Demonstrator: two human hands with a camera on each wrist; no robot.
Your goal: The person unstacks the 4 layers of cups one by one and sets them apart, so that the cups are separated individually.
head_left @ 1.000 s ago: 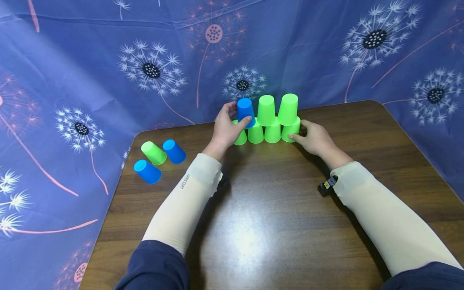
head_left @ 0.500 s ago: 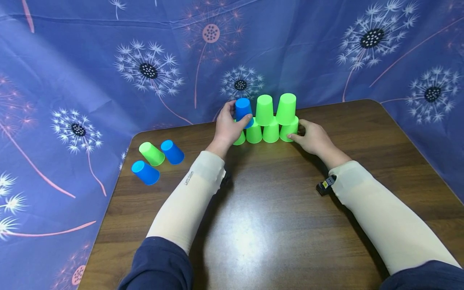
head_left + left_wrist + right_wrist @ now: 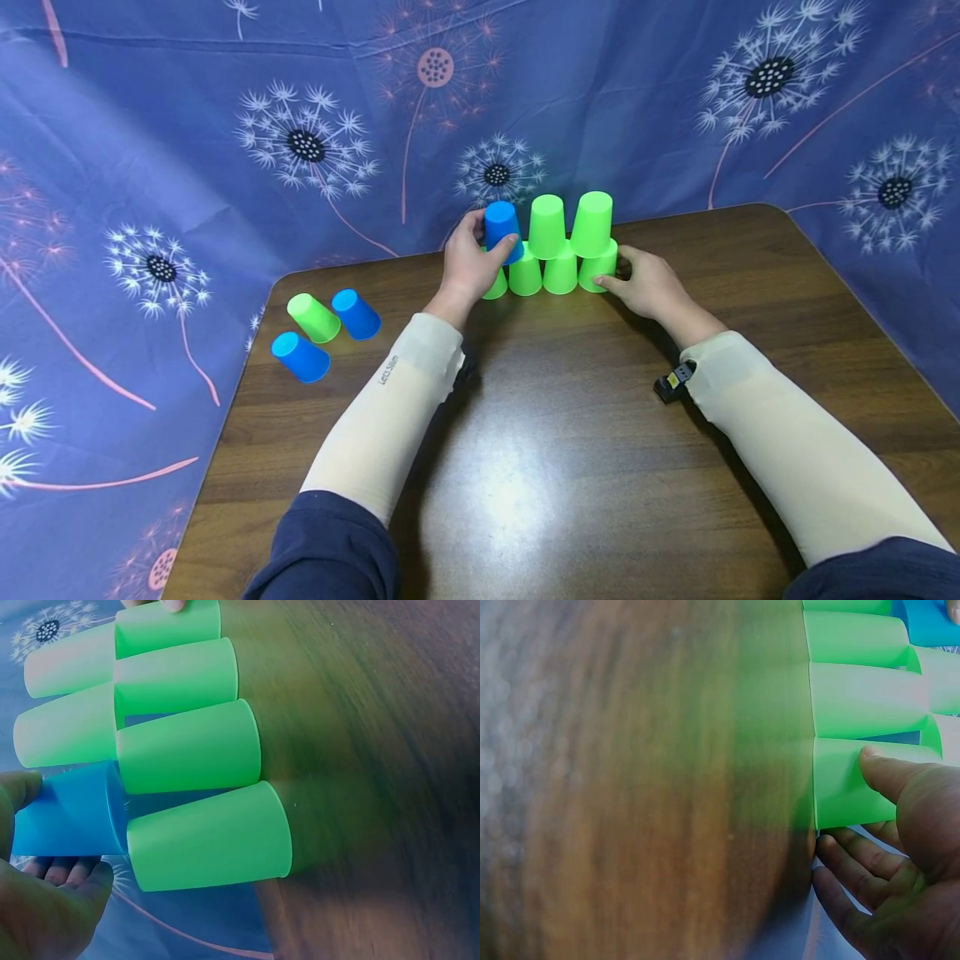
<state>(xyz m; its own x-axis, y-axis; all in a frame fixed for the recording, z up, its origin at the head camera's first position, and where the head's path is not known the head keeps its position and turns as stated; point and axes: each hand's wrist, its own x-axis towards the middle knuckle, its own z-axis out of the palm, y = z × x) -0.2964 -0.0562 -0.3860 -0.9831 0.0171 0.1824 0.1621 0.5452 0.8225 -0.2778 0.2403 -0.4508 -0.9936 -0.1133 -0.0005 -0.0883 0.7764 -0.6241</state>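
Upside-down green cups form a bottom row, with two more green cups (image 3: 547, 225) bridging them on the right. At the upper tier's left end is an upside-down blue cup (image 3: 501, 218), gripped by my left hand (image 3: 468, 268) with the thumb on its near side. In the left wrist view the blue cup's rim (image 3: 118, 802) meets the bases of the two leftmost bottom cups. My right hand (image 3: 651, 285) holds the rightmost bottom green cup (image 3: 851, 784), thumb on its front and fingers around its outer side.
Left of the stack, a loose green cup (image 3: 313, 317) and two blue cups, one nearer (image 3: 300, 357) and one farther (image 3: 356, 314), stand upside down on the brown wooden table (image 3: 570, 433). A blue dandelion-print cloth (image 3: 615, 100) hangs right behind the table's back edge.
The blue cup in my left hand has shifted slightly left, a little away from the neighbouring upper green cup. My right hand stays at the same bottom cup.
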